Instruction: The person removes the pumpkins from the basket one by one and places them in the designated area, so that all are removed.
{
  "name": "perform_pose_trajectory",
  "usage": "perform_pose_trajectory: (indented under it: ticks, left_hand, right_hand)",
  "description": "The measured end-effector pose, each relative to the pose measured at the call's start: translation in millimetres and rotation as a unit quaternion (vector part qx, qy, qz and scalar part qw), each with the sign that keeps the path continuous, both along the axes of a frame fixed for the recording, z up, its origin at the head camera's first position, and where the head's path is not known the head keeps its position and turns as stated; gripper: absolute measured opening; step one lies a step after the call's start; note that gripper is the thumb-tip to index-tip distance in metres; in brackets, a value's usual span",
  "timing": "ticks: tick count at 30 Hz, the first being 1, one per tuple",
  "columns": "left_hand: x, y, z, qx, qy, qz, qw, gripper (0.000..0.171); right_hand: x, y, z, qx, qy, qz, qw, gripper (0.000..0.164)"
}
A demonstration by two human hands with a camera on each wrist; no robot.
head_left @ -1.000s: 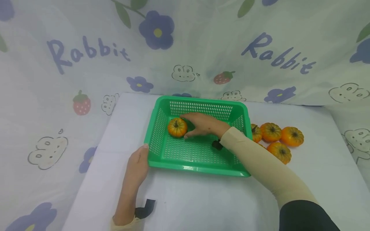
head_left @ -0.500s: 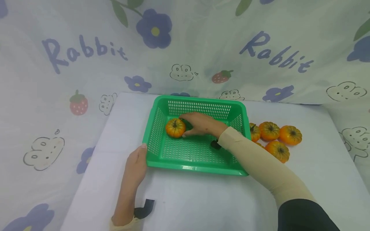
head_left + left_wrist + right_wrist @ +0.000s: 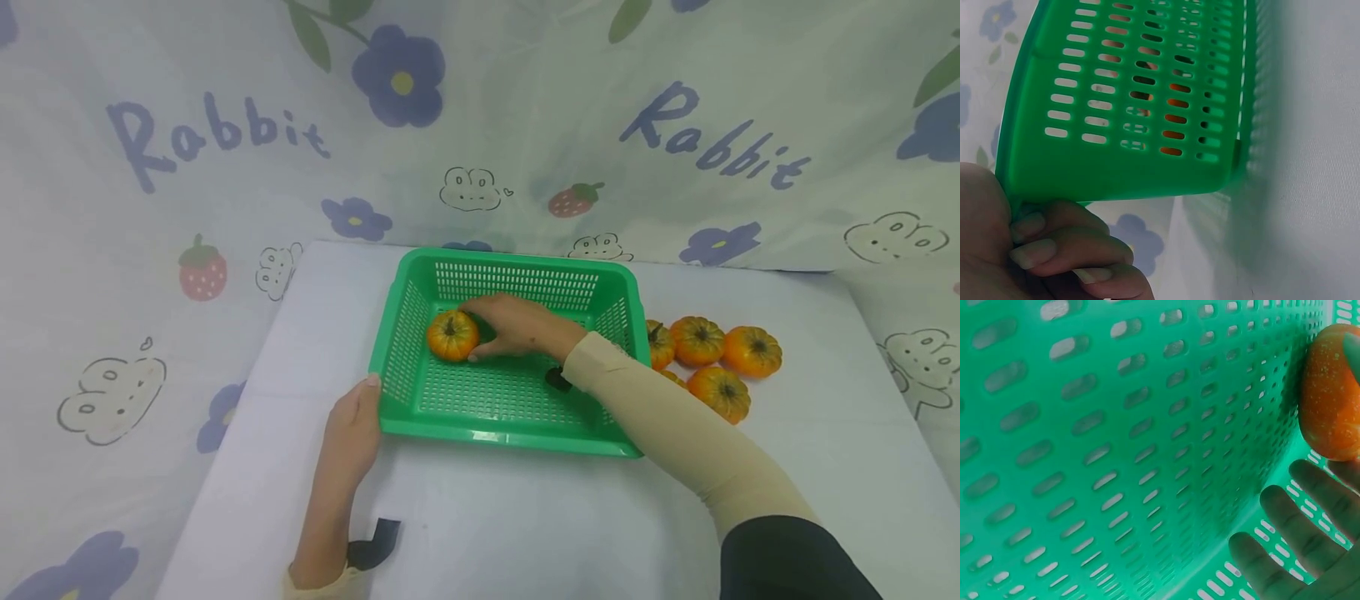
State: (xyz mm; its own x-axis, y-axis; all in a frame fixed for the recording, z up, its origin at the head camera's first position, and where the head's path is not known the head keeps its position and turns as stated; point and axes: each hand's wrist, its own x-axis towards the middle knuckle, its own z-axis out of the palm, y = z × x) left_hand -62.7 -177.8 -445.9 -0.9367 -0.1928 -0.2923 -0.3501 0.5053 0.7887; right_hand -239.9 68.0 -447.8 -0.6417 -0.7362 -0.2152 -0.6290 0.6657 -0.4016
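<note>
A green perforated plastic basket (image 3: 510, 440) stands on the white table. My left hand (image 3: 354, 429) grips its rim at the near left corner; in the left wrist view fingers (image 3: 1079, 247) curl in below that rim. Inside the basket, towards its left end, sits a small orange pumpkin (image 3: 452, 337) with a dark stem. My right hand (image 3: 513, 325) reaches in over the right side and holds this pumpkin between thumb and index finger on its right. The right wrist view shows the other fingers (image 3: 1300, 531) spread out below the pumpkin (image 3: 1332, 394), near the basket wall.
Several more small orange pumpkins (image 3: 752, 351) lie on the table (image 3: 525, 525) right of the basket, partly hidden by its rim and my right sleeve (image 3: 667, 417). A patterned curtain (image 3: 480, 108) hangs behind. A black strap (image 3: 375, 544) shows at my left wrist.
The pumpkin in the basket has shifted slightly left and towards me, with my right hand moving along with it. My left hand stays at the rim. The whole head view has drifted a little.
</note>
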Motion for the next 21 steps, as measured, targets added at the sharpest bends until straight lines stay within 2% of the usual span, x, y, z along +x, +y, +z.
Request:
perform_pose_trajectory:
  ticks: [4, 12, 21]
  left_hand:
    - [0.2, 0.2, -0.3, -0.001, 0.001, 0.001, 1.0, 0.064]
    - [0.5, 0.3, -0.9, -0.005, 0.009, 0.001, 0.9999, 0.063]
    - [0.1, 0.8, 0.2, -0.007, 0.014, 0.002, 0.9999, 0.062]
  right_hand:
    - [0.3, -0.7, -0.2, 0.002, 0.001, -0.004, 1.0, 0.078]
    - [3.6, -4.3, -1.1, -0.011, -0.008, 0.006, 1.0, 0.092]
    - [6.9, -8.3, -0.7, -0.02, -0.005, 0.017, 1.0, 0.092]
